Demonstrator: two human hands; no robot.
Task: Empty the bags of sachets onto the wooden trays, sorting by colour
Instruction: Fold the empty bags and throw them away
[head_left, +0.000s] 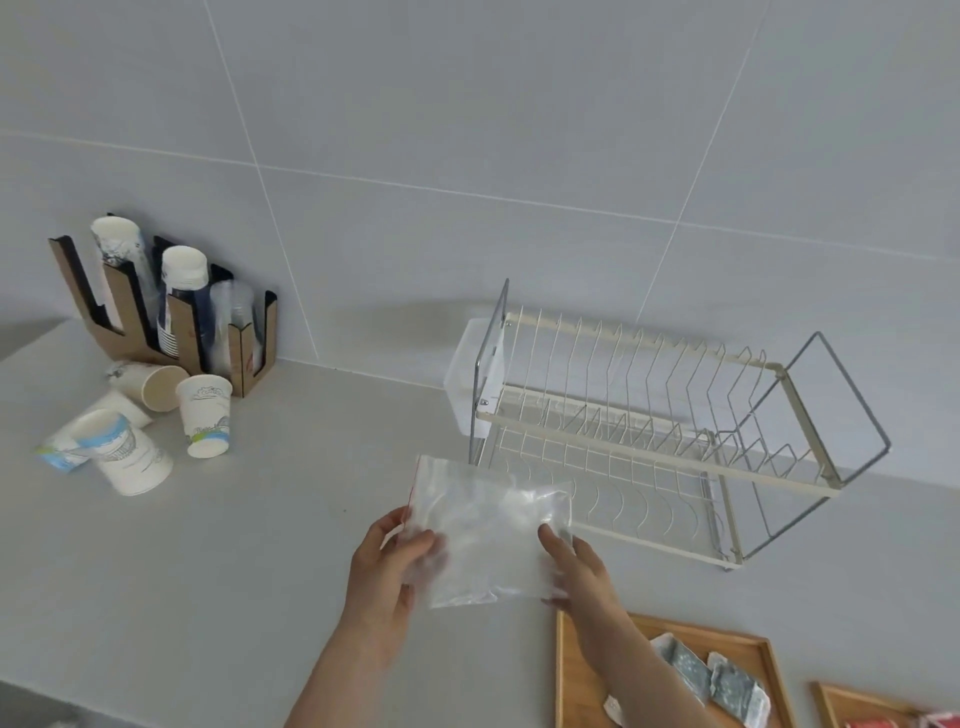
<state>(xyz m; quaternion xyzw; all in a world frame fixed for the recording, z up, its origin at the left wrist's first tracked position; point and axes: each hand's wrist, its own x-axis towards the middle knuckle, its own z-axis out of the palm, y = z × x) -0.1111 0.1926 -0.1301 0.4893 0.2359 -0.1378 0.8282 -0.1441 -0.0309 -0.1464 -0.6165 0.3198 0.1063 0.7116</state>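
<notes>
A clear plastic zip bag (488, 530) with a red seal strip is held flat above the counter by both hands, and it looks empty. My left hand (387, 577) grips its left edge near the seal. My right hand (576, 569) pinches its lower right corner. At the bottom right lies a wooden tray (569, 675) with several grey-blue sachets (727, 686) on it; my right forearm crosses over it. A second wooden tray (852, 706) at the bottom right corner shows red sachets (878, 723), mostly cut off by the frame.
A white wire dish rack (649, 431) stands against the tiled wall behind the bag. At the far left a cardboard cup holder (176, 312) holds stacked cups, with several loose paper cups (205, 415) in front of it, some tipped over.
</notes>
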